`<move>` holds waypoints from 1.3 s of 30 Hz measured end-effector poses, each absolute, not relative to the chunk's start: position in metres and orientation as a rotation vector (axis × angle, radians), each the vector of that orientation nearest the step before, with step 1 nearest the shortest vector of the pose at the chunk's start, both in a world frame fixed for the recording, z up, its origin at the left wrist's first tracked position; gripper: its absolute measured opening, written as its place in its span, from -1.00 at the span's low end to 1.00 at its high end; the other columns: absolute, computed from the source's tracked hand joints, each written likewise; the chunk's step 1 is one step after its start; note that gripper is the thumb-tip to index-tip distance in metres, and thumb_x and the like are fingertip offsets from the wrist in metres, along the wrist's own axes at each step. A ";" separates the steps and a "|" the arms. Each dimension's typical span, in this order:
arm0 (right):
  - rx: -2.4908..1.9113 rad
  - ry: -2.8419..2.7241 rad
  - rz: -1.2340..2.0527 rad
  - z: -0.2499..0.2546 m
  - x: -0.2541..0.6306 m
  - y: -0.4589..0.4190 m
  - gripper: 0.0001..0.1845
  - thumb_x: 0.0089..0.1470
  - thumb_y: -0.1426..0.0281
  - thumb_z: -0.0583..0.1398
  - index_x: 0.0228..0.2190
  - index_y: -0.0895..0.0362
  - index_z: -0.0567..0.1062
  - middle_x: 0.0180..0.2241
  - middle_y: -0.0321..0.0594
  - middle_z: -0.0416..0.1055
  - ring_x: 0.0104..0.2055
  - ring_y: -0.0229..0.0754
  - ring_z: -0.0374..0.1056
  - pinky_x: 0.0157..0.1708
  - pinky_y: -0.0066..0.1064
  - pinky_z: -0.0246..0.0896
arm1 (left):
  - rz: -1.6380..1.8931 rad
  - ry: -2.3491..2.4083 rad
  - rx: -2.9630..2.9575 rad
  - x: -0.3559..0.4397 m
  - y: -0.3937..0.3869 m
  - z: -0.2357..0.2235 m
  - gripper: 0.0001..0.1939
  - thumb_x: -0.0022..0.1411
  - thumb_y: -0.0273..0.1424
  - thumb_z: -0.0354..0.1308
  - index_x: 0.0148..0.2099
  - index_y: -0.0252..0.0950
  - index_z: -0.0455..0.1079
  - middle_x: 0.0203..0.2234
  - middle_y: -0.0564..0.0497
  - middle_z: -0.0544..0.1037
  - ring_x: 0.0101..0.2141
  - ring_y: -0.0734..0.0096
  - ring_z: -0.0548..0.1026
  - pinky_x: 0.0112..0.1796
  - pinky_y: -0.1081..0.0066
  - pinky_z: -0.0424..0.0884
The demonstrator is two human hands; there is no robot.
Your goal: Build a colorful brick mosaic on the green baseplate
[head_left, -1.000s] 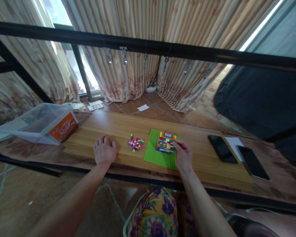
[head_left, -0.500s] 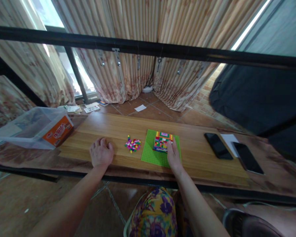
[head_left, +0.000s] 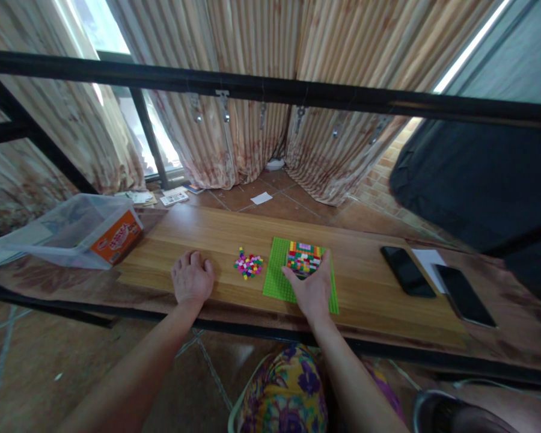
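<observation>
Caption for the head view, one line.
Right hand at a colorful brick build on a green baseplate, left hand resting on the board.

Bright green square studded baseplate (head_left: 277,282); on it I see a boxy brick build (head_left: 304,258), mixed red, white, yellow, orange, green, pink. Small loose bricks (head_left: 248,265): pink, magenta, yellow, green, red. Tan-brown wood-grain board (head_left: 198,228). Clear plastic bin (head_left: 79,231), orange label, white lettering. Beige-and-rust striped curtains (head_left: 247,54).
</observation>
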State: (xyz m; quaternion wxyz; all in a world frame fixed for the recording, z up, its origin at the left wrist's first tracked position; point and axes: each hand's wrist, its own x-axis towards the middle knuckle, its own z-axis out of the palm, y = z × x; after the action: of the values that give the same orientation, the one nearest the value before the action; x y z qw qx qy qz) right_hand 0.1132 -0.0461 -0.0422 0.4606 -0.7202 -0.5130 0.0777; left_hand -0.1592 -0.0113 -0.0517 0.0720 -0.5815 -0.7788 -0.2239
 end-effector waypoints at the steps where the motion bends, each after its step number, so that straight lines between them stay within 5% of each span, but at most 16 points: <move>1: -1.816 -1.243 0.172 -0.040 0.108 -0.046 0.33 -0.14 -0.08 0.37 0.37 0.40 -0.06 0.31 0.42 0.11 0.31 0.32 0.14 0.23 0.07 0.09 | -0.672 -2.341 -1.747 -0.159 -0.011 -0.052 -0.56 0.34 -0.32 -0.04 0.12 -0.45 0.44 0.09 -0.33 0.50 0.10 -0.10 0.41 0.12 0.03 0.28; 16: -1.884 -1.263 0.085 -0.044 0.111 -0.062 0.12 0.05 0.08 0.26 0.37 0.40 -0.10 0.31 0.41 0.08 0.34 0.33 0.09 0.26 0.11 0.08 | -0.687 -2.348 -1.754 -0.156 -0.013 -0.052 -0.61 0.33 -0.33 0.00 0.09 -0.41 0.44 0.08 -0.29 0.50 0.09 -0.10 0.42 0.10 0.03 0.31; 21: -1.776 -1.372 -0.128 -0.033 0.108 -0.079 0.03 0.06 0.05 0.30 0.35 0.32 0.06 0.27 0.36 0.16 0.31 0.35 0.10 0.22 0.25 0.05 | -0.695 -2.348 -1.754 -0.155 -0.014 -0.053 -0.62 0.34 -0.34 -0.01 0.08 -0.40 0.43 0.08 -0.27 0.50 0.09 -0.09 0.41 0.10 0.03 0.31; 26: -1.400 -1.743 0.060 -0.024 0.065 -0.077 -0.70 0.29 0.31 0.10 -0.10 0.09 0.59 -0.05 -0.01 0.50 0.02 0.00 0.38 0.09 -0.10 0.28 | -0.695 -2.338 -1.756 -0.155 -0.014 -0.053 -0.63 0.35 -0.35 -0.03 0.07 -0.40 0.44 0.06 -0.26 0.51 0.08 -0.09 0.42 0.10 0.03 0.32; 29: -1.406 -1.830 0.198 -0.029 0.041 -0.057 -0.71 0.28 0.42 0.10 -0.26 0.09 0.65 -0.21 -0.08 0.56 -0.13 -0.06 0.41 -0.02 -0.20 0.31 | -0.705 -2.338 -1.754 -0.154 -0.014 -0.054 -0.65 0.34 -0.35 -0.03 0.06 -0.38 0.44 0.05 -0.26 0.51 0.07 -0.10 0.42 0.09 0.02 0.32; 39: -1.766 -2.034 0.267 -0.031 0.035 -0.004 -0.73 0.20 0.49 0.18 -0.31 0.07 0.70 -0.26 -0.13 0.58 -0.17 -0.12 0.42 -0.04 -0.32 0.21 | -0.727 -2.353 -1.765 -0.155 -0.014 -0.055 -0.64 0.34 -0.34 -0.02 0.06 -0.38 0.43 0.08 -0.26 0.50 0.09 -0.08 0.41 0.12 0.02 0.30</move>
State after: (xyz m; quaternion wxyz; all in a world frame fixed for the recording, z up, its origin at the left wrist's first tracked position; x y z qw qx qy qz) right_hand 0.0348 -0.0043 -0.0310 0.2154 -0.6371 -0.7338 0.0963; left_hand -0.1547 -0.0144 -0.0549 0.0556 -0.5816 -0.7754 -0.2395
